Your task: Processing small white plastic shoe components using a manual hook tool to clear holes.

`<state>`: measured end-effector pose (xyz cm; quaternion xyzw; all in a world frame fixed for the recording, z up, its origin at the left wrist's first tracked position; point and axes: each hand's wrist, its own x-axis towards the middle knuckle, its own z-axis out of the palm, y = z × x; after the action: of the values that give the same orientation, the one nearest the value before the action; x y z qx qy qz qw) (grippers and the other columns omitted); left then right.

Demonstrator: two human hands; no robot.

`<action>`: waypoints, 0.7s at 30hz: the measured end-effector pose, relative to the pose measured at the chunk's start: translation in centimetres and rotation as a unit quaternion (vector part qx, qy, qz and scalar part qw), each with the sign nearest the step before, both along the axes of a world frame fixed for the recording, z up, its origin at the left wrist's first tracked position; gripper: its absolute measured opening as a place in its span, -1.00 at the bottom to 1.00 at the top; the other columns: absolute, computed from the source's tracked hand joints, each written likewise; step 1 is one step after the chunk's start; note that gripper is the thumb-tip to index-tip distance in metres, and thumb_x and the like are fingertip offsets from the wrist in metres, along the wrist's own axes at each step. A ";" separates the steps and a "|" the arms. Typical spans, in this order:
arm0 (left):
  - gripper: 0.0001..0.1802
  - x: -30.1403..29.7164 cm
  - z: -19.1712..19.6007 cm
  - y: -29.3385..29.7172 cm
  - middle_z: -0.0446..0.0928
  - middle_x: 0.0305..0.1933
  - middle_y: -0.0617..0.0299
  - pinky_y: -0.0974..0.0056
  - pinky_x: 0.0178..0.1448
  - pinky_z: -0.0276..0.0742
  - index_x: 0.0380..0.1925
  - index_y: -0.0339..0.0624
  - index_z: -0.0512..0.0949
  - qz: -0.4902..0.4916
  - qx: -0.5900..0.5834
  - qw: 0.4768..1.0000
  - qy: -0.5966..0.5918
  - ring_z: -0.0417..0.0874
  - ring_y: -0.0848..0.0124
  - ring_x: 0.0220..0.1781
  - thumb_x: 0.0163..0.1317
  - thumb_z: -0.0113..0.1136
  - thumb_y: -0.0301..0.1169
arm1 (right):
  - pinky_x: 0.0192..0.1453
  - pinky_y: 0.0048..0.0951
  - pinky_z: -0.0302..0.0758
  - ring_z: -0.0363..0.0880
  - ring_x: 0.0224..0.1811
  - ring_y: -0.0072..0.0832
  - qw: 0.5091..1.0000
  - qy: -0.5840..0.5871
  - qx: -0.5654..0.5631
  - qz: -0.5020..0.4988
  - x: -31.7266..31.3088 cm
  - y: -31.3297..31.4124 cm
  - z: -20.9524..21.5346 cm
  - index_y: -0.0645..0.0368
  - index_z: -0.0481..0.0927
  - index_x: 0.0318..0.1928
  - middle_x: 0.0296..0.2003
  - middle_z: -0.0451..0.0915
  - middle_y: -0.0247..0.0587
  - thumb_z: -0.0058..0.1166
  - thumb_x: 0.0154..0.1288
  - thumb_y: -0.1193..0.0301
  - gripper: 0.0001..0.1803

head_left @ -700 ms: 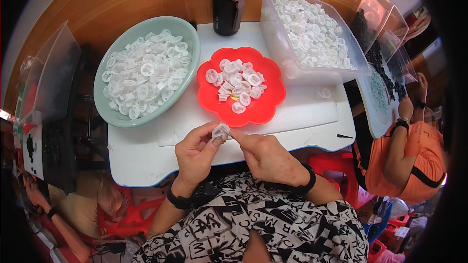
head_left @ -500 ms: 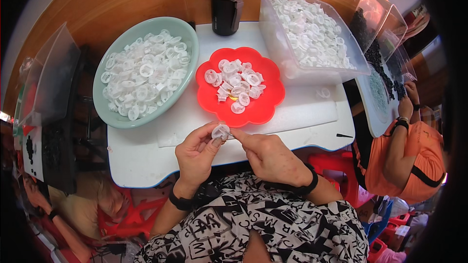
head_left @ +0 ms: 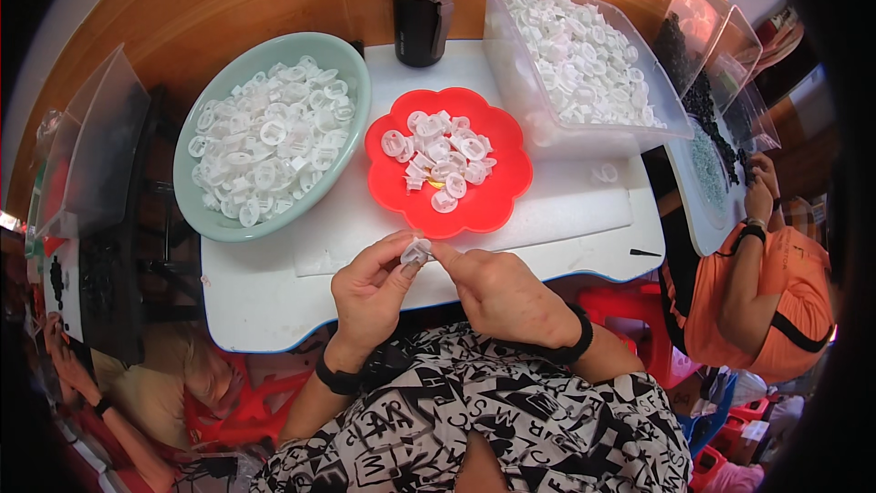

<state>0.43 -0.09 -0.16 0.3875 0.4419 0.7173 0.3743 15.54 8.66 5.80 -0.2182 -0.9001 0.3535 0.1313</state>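
White worktop (head_left: 260, 301) below, and near the middle of its front edge your left hand (head_left: 367, 299) pinches a translucent plastic piece (head_left: 415, 251)! Right hand (head_left: 511, 294) curled beside it, grip too hidden to tell; best brace that pinch, pressing gently.

so the little round plastic piece (head_left: 416, 250) I've got is cloudy white with raised bits, pinched at a tilt in my left hand (head_left: 367, 297), and just beside it there's a thin sliver (head_left: 430, 256), too small to make out, at my right hand's (head_left: 513, 292) fingertips
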 end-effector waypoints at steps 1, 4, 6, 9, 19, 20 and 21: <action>-0.72 0.0 0.1 0.0 0.52 -0.02 -0.05 0.26 0.08 0.54 -0.07 -0.46 0.46 0.002 -0.004 1.000 0.028 0.58 0.31 -0.04 0.18 0.13 -0.65 | -0.33 -0.10 0.46 0.53 -0.43 0.04 0.999 -0.048 0.007 0.002 -0.1 0.0 0.3 0.38 0.30 0.11 -0.47 0.52 0.16 -0.07 0.05 0.64 -0.48; -0.73 -0.2 0.0 0.0 0.52 -0.02 -0.06 0.29 0.06 0.53 -0.08 -0.45 0.46 0.010 0.002 0.995 0.095 0.58 0.33 -0.04 0.19 0.11 -0.67 | -0.33 -0.10 0.47 0.53 -0.43 0.04 0.992 -0.123 0.033 0.012 -0.5 0.0 1.2 0.38 0.28 0.13 -0.47 0.51 0.14 -0.07 0.02 0.66 -0.44; -0.73 -0.3 -0.3 0.2 0.52 -0.02 -0.06 0.31 0.05 0.53 -0.08 -0.45 0.47 0.016 0.012 0.991 0.136 0.58 0.34 -0.05 0.19 0.11 -0.67 | -0.34 -0.10 0.46 0.52 -0.44 0.03 0.987 -0.148 0.053 0.020 -0.7 0.0 1.3 0.40 0.27 0.13 -0.49 0.50 0.13 -0.07 0.02 0.66 -0.44; -0.73 -0.5 -0.5 0.5 0.52 -0.02 -0.04 0.32 0.04 0.52 -0.09 -0.45 0.47 0.031 0.009 0.987 0.159 0.58 0.36 -0.06 0.17 0.12 -0.67 | -0.37 -0.12 0.46 0.54 -0.47 -0.01 0.988 -0.132 0.074 0.027 -1.1 0.1 0.8 0.45 0.27 0.06 -0.52 0.50 0.17 0.03 -0.09 0.63 -0.42; -0.66 -0.3 -0.2 0.9 0.53 -0.03 -0.02 0.27 0.07 0.53 -0.06 -0.48 0.46 0.038 -0.015 0.998 -0.040 0.58 0.33 -0.05 0.12 0.17 -0.69 | -0.41 -0.50 0.41 0.42 -0.56 -0.54 0.951 0.032 -0.302 -0.053 -0.5 -0.1 -1.1 0.15 0.28 0.27 -0.58 0.46 -0.23 -0.26 0.31 0.54 -0.51; -0.65 -0.2 -0.2 0.9 0.53 -0.03 -0.02 0.27 0.08 0.52 -0.05 -0.48 0.46 0.033 -0.014 0.998 -0.048 0.58 0.33 -0.05 0.12 0.17 -0.69 | -0.35 -0.48 0.43 0.46 -0.54 -0.51 0.935 0.023 -0.347 -0.062 -0.6 -0.1 -0.8 0.19 0.28 0.26 -0.60 0.47 -0.20 -0.28 0.32 0.54 -0.53; -0.65 -0.2 -0.2 0.9 0.53 -0.03 -0.02 0.27 0.08 0.52 -0.05 -0.48 0.46 0.033 -0.014 0.998 -0.049 0.58 0.33 -0.05 0.12 0.17 -0.69 | -0.35 -0.48 0.43 0.46 -0.54 -0.51 0.935 0.023 -0.347 -0.062 -0.6 -0.1 -0.9 0.19 0.28 0.26 -0.60 0.47 -0.20 -0.28 0.32 0.54 -0.53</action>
<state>0.23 0.84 -0.35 0.3320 0.4460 0.7407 0.3771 14.98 8.57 4.89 -0.2973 -0.7026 0.6402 0.0897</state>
